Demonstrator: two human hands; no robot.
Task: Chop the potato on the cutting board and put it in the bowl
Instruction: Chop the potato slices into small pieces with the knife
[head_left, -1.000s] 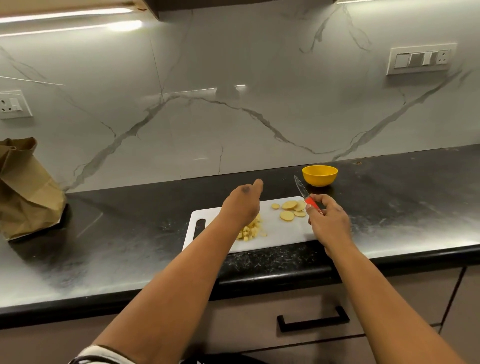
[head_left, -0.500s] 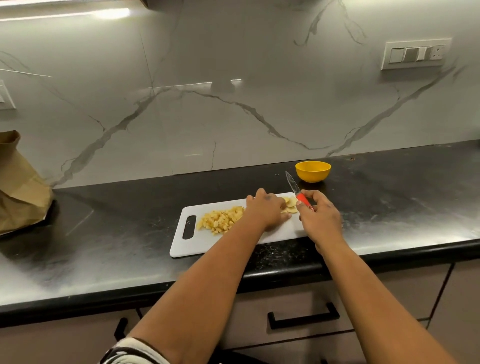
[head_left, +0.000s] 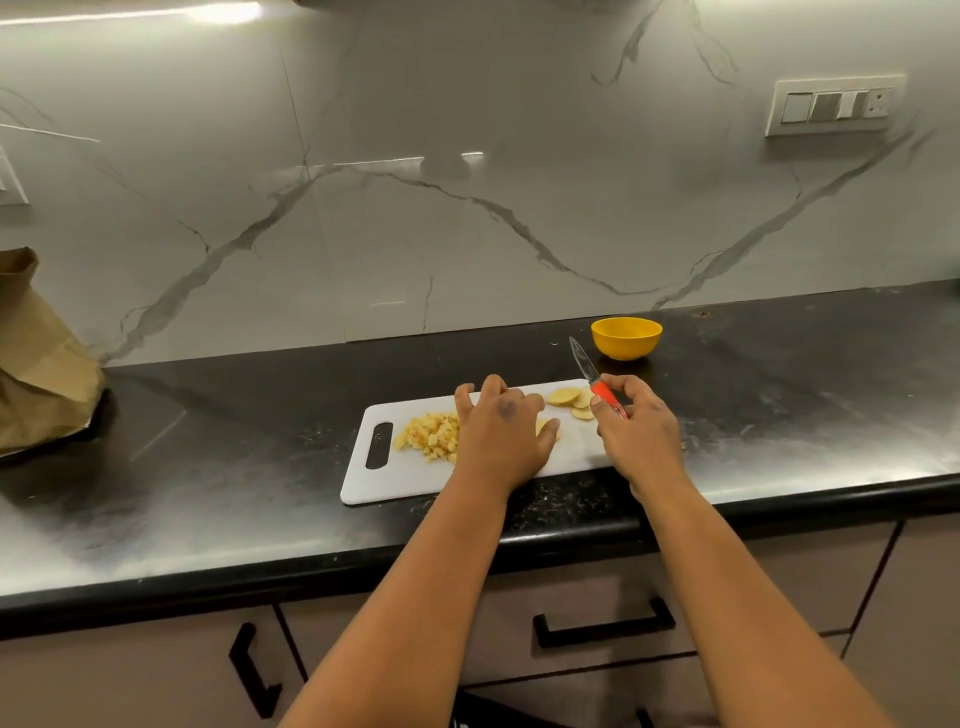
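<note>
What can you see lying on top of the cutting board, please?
On the board: diced potato at left, round slices at right. The left hand rests between them, covering all but a slice's edge.

— How many boards, bowls and knives?
— One of each, plus one pile of potato cubes on the left.
— Slices?
— Three clear on the right, a fourth under the left hand.
— Hands?
— Two, counting the right hand. One paper bag too.
</note>
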